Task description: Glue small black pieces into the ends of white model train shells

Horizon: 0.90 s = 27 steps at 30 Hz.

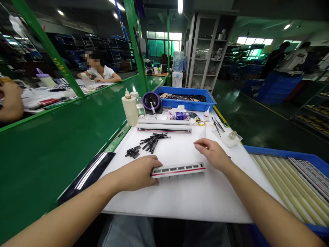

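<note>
My left hand [141, 172] grips the left end of a white model train car body [178, 169] with a red stripe and a row of window openings. The car body lies tilted slightly, close above or on the white tabletop. My right hand [212, 153] is to its upper right, apart from it, with thumb and forefinger pressed together; whatever may be between them is too small to make out. Beyond my left hand lie loose black strip parts [154, 140] and a little heap of short black pieces [133, 152]. Two more white car bodies [164, 128] stand behind them.
At the back are a cream squeeze bottle [130, 110], a clear jar [139, 106] and a blue bin [187, 97] of black parts. Tweezers [218, 127] and a small glass bottle [232, 134] sit at right. A blue crate [282, 152] holds striped car bodies. A person [102, 72] sits beyond.
</note>
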Each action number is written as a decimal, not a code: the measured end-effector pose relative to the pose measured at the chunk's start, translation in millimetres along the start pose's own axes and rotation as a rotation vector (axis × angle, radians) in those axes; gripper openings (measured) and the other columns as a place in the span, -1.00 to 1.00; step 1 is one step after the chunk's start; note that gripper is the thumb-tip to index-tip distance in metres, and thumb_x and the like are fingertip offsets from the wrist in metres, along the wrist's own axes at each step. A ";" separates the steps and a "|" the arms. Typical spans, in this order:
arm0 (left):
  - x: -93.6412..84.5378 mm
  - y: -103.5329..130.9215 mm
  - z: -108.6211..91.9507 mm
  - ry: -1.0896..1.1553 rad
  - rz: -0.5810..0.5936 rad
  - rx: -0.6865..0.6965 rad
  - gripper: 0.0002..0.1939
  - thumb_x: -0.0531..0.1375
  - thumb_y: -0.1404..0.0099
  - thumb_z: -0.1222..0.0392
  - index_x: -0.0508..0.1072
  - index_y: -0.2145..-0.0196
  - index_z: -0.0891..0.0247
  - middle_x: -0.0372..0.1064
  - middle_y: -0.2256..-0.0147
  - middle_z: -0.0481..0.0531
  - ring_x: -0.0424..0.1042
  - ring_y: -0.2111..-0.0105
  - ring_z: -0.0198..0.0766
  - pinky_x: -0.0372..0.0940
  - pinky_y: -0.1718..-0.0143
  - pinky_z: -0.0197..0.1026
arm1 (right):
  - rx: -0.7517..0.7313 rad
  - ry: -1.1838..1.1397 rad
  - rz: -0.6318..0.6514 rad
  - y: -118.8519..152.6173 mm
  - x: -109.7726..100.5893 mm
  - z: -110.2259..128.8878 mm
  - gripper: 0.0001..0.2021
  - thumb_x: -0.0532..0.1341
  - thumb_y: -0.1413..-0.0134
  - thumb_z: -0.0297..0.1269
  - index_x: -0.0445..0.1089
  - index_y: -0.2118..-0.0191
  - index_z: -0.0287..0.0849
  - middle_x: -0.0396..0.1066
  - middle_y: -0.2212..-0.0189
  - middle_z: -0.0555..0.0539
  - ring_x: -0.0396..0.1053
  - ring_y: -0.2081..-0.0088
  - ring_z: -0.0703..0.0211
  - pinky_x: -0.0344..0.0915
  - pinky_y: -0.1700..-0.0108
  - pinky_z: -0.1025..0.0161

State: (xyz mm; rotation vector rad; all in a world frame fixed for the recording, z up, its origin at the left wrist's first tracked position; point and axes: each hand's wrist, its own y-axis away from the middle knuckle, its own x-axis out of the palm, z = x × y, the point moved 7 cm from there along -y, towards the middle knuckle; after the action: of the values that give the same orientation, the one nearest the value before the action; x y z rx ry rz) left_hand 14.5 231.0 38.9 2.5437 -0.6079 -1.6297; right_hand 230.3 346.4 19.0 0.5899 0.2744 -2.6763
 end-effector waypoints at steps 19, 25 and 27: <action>-43.8 -79.7 80.2 -0.344 -0.189 -0.501 -0.78 0.14 -0.03 0.06 0.50 0.39 0.15 0.49 0.36 0.17 0.43 0.36 0.01 0.19 0.43 -0.14 | 0.007 -0.456 0.020 -3.8 -15.9 19.4 -0.77 0.19 -0.14 -0.13 0.49 0.23 -0.16 0.47 0.32 -0.05 0.40 0.28 0.22 0.34 0.20 0.22; -46.0 -74.0 0.2 -0.149 -0.294 -0.215 -0.79 0.14 -0.16 0.01 0.46 0.40 0.17 0.46 0.40 0.05 0.36 0.43 -0.16 0.18 0.45 -0.19 | -0.170 -0.412 -0.127 -11.5 -19.8 30.6 -0.80 0.26 -0.08 -0.16 0.48 0.25 -0.17 0.43 0.43 0.00 0.36 0.40 0.26 0.35 0.29 0.26; -38.3 -77.5 -27.8 0.076 -0.246 -0.100 -0.74 0.17 -0.18 -0.04 0.47 0.30 0.17 0.42 0.46 -0.03 0.32 0.49 -0.25 0.19 0.47 -0.23 | -0.106 -0.393 -0.072 -12.7 -5.5 16.3 -0.77 0.27 -0.07 -0.13 0.48 0.24 -0.19 0.45 0.42 -0.01 0.39 0.40 0.25 0.37 0.29 0.25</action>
State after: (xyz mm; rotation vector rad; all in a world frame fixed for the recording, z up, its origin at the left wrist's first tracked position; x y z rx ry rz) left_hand 47.9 311.6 64.1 2.6789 -0.2077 -1.5751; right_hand 223.9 355.3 37.3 0.0178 0.3265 -2.7514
